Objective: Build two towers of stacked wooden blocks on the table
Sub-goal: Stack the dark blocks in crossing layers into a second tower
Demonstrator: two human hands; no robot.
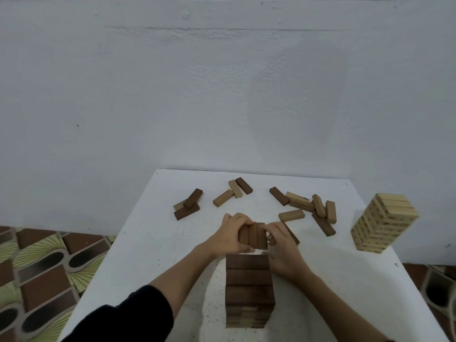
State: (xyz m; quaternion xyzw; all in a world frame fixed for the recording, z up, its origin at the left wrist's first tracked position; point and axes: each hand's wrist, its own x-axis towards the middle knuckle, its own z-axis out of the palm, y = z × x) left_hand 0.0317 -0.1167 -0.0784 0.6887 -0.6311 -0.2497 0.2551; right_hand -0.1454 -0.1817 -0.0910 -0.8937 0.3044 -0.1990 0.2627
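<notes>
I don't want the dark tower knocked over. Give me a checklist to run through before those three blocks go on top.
1. Three dark brown wooden blocks side by side, ends even: ok.
2. Left hand and right hand both gripping the row: ok.
3. Top layer of the dark brown block tower flat and bare: ok.
4. Row running crosswise to that top layer: ok.
5. Tower standing straight: cannot tell from above.
6. Pale wooden block tower well clear at the right of the white table: ok.
</notes>
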